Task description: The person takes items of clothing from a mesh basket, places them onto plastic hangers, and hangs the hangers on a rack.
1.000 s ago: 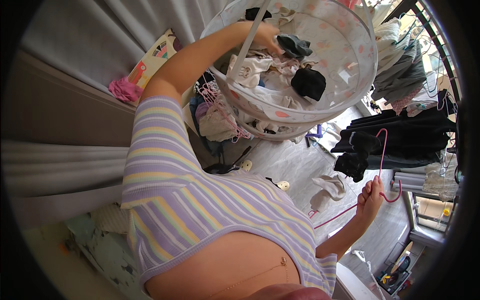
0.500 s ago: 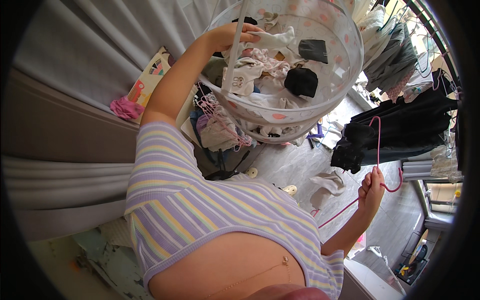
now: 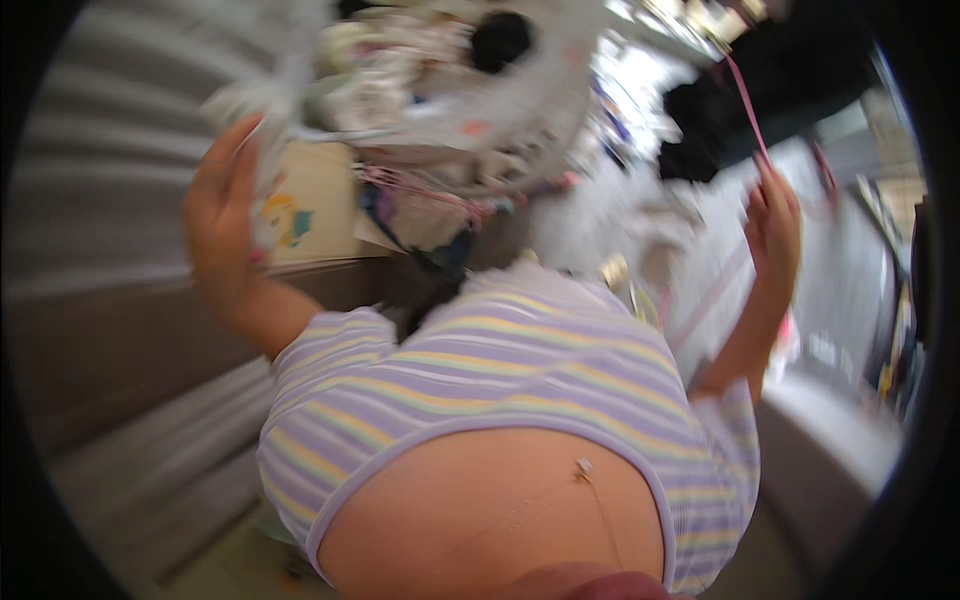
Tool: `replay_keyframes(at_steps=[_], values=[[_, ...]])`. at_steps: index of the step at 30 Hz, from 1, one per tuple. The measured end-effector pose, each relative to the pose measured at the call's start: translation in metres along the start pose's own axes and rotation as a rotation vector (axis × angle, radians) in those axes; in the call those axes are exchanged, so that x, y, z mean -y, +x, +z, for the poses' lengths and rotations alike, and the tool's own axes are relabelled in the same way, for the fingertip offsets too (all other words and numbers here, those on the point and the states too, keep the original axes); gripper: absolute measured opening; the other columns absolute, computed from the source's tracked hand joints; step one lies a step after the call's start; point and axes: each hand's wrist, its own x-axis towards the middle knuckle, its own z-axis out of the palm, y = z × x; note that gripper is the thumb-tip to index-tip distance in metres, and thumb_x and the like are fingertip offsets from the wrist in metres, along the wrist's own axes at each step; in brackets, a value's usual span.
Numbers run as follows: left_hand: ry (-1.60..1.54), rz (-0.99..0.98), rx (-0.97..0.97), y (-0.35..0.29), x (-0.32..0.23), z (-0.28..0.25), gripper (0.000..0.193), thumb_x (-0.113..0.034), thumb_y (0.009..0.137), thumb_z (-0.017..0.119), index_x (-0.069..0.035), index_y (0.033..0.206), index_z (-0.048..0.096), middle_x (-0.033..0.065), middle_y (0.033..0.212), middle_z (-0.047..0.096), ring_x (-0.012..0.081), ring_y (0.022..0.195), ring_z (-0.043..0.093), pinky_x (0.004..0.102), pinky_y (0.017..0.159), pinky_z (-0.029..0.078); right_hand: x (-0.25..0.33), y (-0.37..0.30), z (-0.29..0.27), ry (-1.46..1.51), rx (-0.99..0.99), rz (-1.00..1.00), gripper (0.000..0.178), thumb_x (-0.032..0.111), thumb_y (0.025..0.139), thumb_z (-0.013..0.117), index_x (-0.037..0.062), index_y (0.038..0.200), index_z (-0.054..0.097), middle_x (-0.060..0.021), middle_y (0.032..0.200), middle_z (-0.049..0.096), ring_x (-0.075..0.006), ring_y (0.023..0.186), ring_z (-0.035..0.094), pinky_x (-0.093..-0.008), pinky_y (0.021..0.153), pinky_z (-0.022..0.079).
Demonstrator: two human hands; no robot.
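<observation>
My left hand (image 3: pixel 222 205), raised at the left, is closed on a white piece of clothing (image 3: pixel 258 100) that is smeared by motion, so its exact kind does not show. At the right, my right hand (image 3: pixel 775 220) grips a pink clothes hanger (image 3: pixel 745 95). The hanger's upper part rises above my fingers, next to dark hanging clothes. Between my hands, farther off, hangs a round white mesh basket (image 3: pixel 535 145) with light clothes (image 3: pixel 375 95) and a black bundle (image 3: pixel 500 42) in it.
Black clothes (image 3: pixel 810 75) hang at the upper right. Below the basket are a pile of clothes (image 3: pixel 430 220) and several pink hangers (image 3: pixel 400 185). A cream board with a coloured picture (image 3: pixel 325 185) stands near my left hand, before a grey curtain (image 3: pixel 130 130).
My left hand has come out of the basket, moving left and nearer with the white clothing. My right hand still has the hanger, now higher in view. The whole view has shifted and blurred.
</observation>
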Motion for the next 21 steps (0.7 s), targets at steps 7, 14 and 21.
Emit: replay_keyframes(at_steps=[7,14,21], values=[[-0.469,-0.06,0.957,-0.02,0.007,0.093,0.027,0.003,0.084,0.048,-0.002,0.109,0.057,0.0059,0.095,0.059,0.008,0.075,0.054,0.0208,0.063,0.044,0.0,0.015,-0.007,0.008,0.168,-0.036,0.016,0.021,0.088,0.048,0.0112,0.075,0.044,0.0054,0.054,0.039,-0.0014,0.038,0.027,-0.0179,0.032,0.019],[-0.68,0.414,1.159,-0.036,-0.039,0.211,0.023,-0.001,0.084,0.051,-0.005,0.103,0.062,0.0007,0.081,0.055,0.0066,0.067,0.048,0.0194,0.057,0.037,0.014,0.003,0.002,0.026,0.169,-0.07,0.014,0.015,0.087,0.048,0.0115,0.075,0.044,0.0039,0.054,0.041,-0.0021,0.037,0.028,-0.0188,0.031,0.018],[-0.635,0.281,1.131,-0.06,-0.05,0.263,0.024,-0.011,0.084,0.054,-0.007,0.107,0.06,0.0048,0.081,0.053,0.0121,0.069,0.048,0.0242,0.058,0.038,0.008,0.013,0.013,0.063,0.229,-0.048,0.019,0.018,0.087,0.047,0.0085,0.07,0.046,0.0034,0.053,0.039,-0.0044,0.037,0.028,-0.0208,0.033,0.02]])
